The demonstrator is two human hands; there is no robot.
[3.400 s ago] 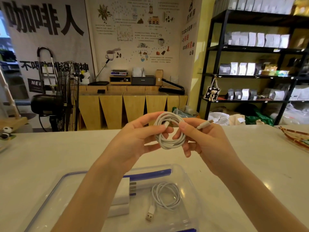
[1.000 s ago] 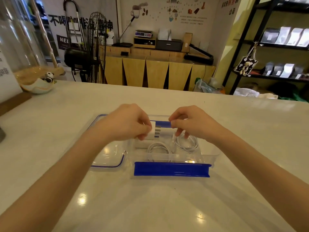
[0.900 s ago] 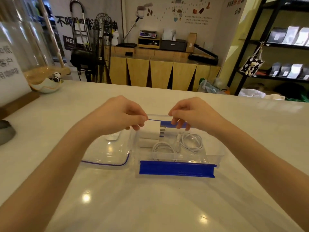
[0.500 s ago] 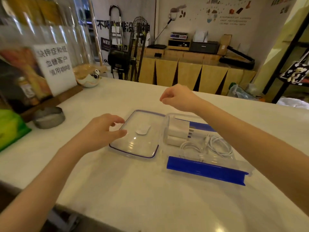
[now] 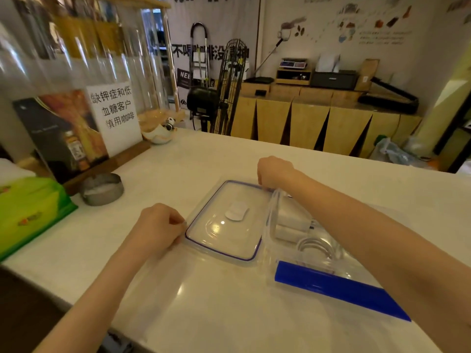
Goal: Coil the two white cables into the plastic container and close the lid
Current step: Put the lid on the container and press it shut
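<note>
While the lid (image 5: 224, 222) lies flat on the counter (image 5: 229, 301) just beside the left wall of the plastic container (image 5: 270, 225), both hands are at its edges. The left hand (image 5: 155, 225) pinches the near-left corner, with its fingers (image 5: 178, 221) closed on the rim. The right hand (image 5: 274, 171) is curled over the far-right corner, but I cannot tell if it really grips the rim or only touches it, because the knuckles hide the fingertips.

Inside the container, 1 coil of white cable (image 5: 316, 247) shows next to a white charger (image 5: 290, 220). The right forearm covers the rest, so the 2nd cable cannot be seen from this view. The container's blue latch (image 5: 339, 289) on the near side is folded outward on the counter.

In my judgement, the step in hand is to lift the lid and put it over the container. Several things could go wrong:

- The clear plastic is smooth, and a grip at only 2 opposite corners may let the lid tilt or slip.
- A loop of cable or the charger may stand above the rim, so the lid would not sit flat.
- The lid may catch the container wall and push the light box along the counter.
- A cable end caught under the rim could stop the latch from closing.
</note>
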